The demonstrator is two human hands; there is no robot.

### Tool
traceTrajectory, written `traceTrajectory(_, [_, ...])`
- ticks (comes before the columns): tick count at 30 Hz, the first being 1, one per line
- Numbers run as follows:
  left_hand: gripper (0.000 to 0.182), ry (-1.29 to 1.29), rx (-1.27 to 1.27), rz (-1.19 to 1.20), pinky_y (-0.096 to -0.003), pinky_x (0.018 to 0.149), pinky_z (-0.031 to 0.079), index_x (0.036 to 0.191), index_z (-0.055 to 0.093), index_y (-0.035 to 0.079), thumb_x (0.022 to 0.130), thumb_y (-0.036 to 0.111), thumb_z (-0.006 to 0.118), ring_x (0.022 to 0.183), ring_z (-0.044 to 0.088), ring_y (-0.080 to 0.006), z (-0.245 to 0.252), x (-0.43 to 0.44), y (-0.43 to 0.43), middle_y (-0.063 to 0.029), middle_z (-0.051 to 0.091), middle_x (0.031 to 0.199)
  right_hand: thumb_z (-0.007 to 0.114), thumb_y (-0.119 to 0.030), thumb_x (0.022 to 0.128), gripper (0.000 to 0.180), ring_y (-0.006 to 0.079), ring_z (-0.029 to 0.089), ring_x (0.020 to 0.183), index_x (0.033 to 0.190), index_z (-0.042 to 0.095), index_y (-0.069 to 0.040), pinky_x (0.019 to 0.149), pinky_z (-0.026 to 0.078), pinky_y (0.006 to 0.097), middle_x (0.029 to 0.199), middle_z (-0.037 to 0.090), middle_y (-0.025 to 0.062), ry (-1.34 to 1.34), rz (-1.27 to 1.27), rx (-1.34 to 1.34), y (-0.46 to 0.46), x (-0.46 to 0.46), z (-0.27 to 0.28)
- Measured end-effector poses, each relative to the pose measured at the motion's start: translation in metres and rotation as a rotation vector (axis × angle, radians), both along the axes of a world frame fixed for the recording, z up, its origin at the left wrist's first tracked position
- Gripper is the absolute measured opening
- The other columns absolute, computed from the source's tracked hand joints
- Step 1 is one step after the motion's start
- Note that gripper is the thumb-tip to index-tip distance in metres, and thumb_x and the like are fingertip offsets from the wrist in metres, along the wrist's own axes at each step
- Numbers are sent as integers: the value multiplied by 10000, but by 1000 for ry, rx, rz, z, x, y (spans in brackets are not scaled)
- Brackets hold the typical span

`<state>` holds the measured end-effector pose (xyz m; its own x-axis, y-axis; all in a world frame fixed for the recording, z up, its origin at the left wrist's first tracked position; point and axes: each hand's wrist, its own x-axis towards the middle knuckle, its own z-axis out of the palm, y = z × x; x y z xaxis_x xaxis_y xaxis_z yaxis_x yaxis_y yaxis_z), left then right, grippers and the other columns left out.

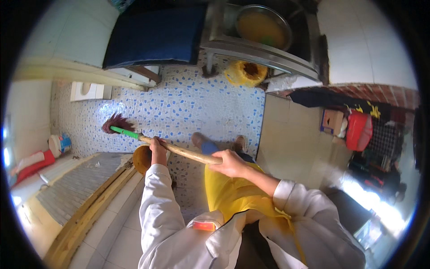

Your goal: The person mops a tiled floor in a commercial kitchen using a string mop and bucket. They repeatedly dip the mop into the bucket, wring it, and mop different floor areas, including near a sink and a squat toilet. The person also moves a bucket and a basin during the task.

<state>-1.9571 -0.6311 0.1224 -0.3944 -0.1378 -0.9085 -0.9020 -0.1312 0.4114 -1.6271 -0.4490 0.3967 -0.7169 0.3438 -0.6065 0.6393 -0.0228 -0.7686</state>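
Both of my hands grip the wooden handle (183,150) of a mop. My left hand (157,147) is closed around it near the green plastic socket (126,132). Towards the handle's end, close to my yellow apron (228,185), my right hand (230,163) is wrapped over the wood. The mop's dark red strands (116,122) lie on the white floor with blue mosaic pattern (181,104), where the surface shines as if wet. A brown bucket (142,159) stands just beside my left wrist, partly hidden by it.
A metal basin of brownish liquid (263,28) sits in a steel-framed stand (262,50). Below is a bin with a yellow liner (247,74). A white squat-toilet-like fixture (88,91) and a white-and-blue tub (60,144) are at the left. A red basin (358,130) lies right, past beige tiles (289,134).
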Motion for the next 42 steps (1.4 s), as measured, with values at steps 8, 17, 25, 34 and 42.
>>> traceTrajectory(8, [244,-147,230,-13,-419,647,516,972,524,134,1034,369,523,672,562,-252,46,195,108,-86,558,796,800,-304,861,503,350,736,920,1285,680,-61,830,567,423,1042,747,208,-211,13,253,73,154,102])
traceTrajectory(17, [155,-339,216,-285,-412,487,492,911,505,46,922,151,618,566,594,-254,147,521,270,-102,565,707,748,-230,926,327,231,699,721,1155,720,2,671,549,344,879,736,183,-545,-491,977,68,334,248])
traceTrajectory(25, [111,-773,736,-349,-414,697,615,1074,440,-11,1031,54,519,726,605,-261,228,613,275,-130,530,835,680,-122,983,179,274,664,703,1078,738,18,690,506,363,895,746,170,-604,-296,1404,59,355,360])
traceTrajectory(34, [166,-689,543,-438,-390,582,592,888,525,10,1000,86,622,557,535,-183,220,530,209,-59,540,732,731,-194,933,197,336,624,926,1005,736,-11,863,479,410,986,693,196,-830,-417,1157,53,287,349])
traceTrajectory(42, [152,-349,422,-290,-365,491,441,946,592,96,930,154,732,616,530,-161,104,309,123,-18,561,758,667,-243,969,288,356,657,746,955,727,38,747,504,426,781,677,226,-557,-124,872,69,115,230])
